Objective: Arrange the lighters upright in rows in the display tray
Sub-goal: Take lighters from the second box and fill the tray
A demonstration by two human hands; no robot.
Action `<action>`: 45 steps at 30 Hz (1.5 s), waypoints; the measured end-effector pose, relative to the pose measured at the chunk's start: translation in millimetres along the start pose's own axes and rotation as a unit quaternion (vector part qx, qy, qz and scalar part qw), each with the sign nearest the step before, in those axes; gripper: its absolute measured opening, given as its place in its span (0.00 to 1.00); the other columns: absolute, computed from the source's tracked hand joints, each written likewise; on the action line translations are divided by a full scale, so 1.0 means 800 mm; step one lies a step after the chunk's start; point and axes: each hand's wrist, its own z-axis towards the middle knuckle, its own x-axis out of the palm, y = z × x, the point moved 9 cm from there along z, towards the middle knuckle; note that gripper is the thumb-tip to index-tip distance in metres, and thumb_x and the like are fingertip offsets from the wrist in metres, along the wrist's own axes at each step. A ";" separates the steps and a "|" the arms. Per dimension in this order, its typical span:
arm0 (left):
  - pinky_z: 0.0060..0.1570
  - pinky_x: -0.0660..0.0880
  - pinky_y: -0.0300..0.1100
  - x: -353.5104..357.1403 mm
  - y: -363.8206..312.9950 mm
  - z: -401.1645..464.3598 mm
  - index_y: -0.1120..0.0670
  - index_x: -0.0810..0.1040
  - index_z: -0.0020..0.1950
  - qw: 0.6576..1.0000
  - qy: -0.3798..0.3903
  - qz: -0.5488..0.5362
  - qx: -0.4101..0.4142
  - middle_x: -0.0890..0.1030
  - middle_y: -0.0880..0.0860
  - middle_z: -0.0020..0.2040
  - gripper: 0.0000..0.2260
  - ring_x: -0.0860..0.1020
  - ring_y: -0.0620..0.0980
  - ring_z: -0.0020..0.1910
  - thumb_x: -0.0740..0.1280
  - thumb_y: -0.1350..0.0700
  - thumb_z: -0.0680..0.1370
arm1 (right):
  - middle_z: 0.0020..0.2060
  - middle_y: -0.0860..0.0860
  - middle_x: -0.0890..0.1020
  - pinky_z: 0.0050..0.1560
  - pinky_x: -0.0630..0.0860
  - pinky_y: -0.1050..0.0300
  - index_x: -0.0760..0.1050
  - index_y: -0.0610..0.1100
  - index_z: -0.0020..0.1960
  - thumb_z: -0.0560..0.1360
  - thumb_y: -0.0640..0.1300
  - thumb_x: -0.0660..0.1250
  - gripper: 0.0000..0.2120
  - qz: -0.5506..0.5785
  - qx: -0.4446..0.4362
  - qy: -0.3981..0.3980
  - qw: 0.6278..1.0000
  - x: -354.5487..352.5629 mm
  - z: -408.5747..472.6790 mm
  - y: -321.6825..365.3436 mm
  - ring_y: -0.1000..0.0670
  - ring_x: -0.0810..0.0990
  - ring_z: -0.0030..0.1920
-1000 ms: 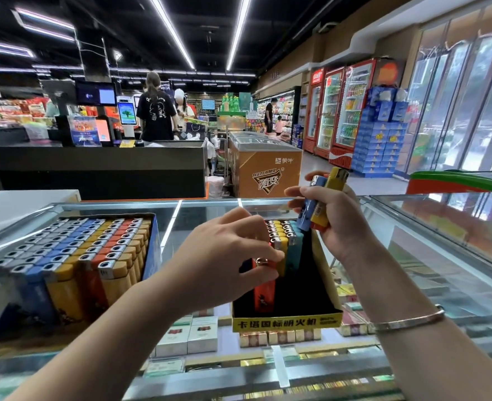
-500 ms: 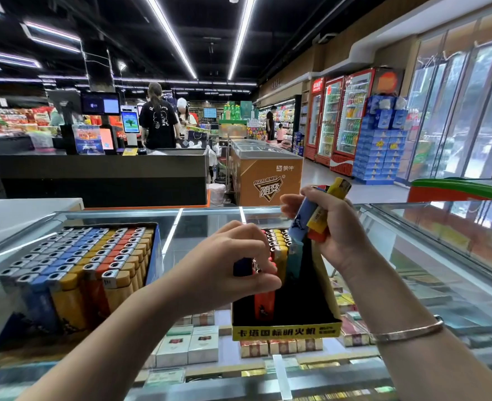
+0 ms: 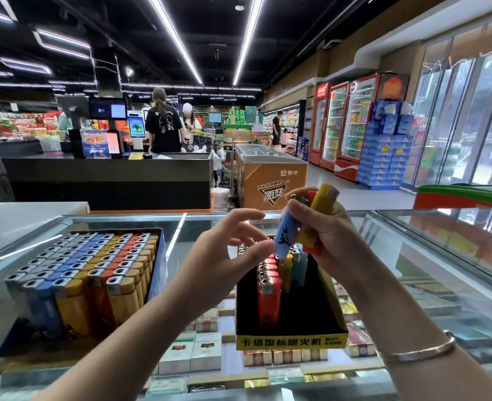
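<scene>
The left hand [image 3: 227, 256] has lifted off the red lighter [image 3: 268, 302] it was seating and now hangs released, fingers [image 3: 246, 217] spread, thumb tip at the blue lighter [image 3: 287, 234]. The right hand [image 3: 330, 241] grasps that one with yellow and red ones above the tray [image 3: 292, 341]. Beside it on the tabletop [image 3: 412, 256] sits a full box [image 3: 159, 256].

The lighters [image 3: 268, 296] look of smooth glossy plastic with shiny metal caps — the tabletop [image 3: 429, 285] is reflective glass.
</scene>
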 end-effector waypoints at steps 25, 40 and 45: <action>0.38 0.76 0.33 -0.038 0.024 0.007 0.39 0.70 0.52 0.998 -0.033 -0.008 -0.062 0.79 0.49 0.45 0.21 0.79 0.42 0.38 0.73 0.62 0.70 | 0.32 0.50 0.76 0.34 0.72 0.59 0.74 0.46 0.38 0.74 0.43 0.68 0.07 -0.226 -0.039 -0.251 0.940 -0.065 -0.006 0.010 0.53 0.75 0.34; 0.41 0.74 0.38 0.002 0.014 -0.001 0.45 0.73 0.50 0.958 0.054 0.276 0.047 0.67 0.36 0.48 0.14 0.69 0.40 0.46 0.73 0.51 0.69 | 0.31 0.50 0.77 0.41 0.73 0.54 0.76 0.47 0.38 0.74 0.46 0.68 0.08 -0.145 0.042 -0.263 0.953 -0.076 -0.006 -0.015 0.51 0.76 0.36; 0.46 0.74 0.40 0.007 0.021 0.001 0.42 0.69 0.48 0.952 0.094 0.290 0.029 0.66 0.37 0.50 0.12 0.67 0.39 0.50 0.71 0.48 0.71 | 0.30 0.50 0.77 0.46 0.73 0.50 0.76 0.48 0.37 0.75 0.48 0.67 0.08 -0.139 0.053 -0.257 0.955 -0.073 -0.006 -0.018 0.49 0.76 0.38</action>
